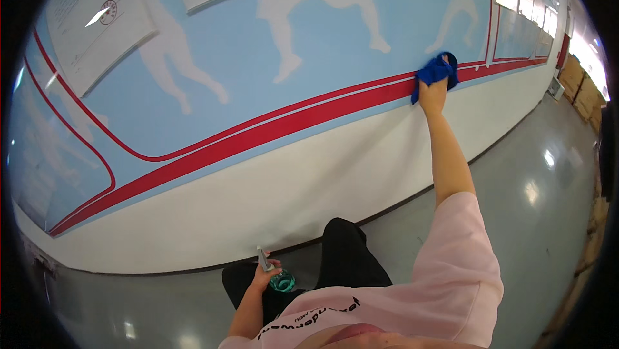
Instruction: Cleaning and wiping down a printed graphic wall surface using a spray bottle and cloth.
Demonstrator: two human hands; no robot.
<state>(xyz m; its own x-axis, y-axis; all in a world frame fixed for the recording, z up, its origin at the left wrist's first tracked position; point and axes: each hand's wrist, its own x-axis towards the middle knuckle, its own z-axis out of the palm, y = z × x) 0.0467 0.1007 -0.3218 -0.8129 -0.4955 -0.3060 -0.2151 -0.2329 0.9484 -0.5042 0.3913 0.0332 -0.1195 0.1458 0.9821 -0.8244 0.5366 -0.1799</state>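
Here, rumpled cloth (431, 73), glossy panel (225, 26)

Cloth (431, 74), upper right of frame: matt fabric, creased. Spray bottle (282, 282), bottom centre: translucent, glossy plastic; spray head (265, 261), opaque plastic. Wall panel (219, 84), upper half: smooth, glossy, reflective. Paper sheet (97, 36), upper left: smooth. Floor (516, 213), right: smooth, polished. Shirt (451, 246), lower right: matt cloth. Boxes (572, 78), far right: wood or cardboard, too blurred to tell.
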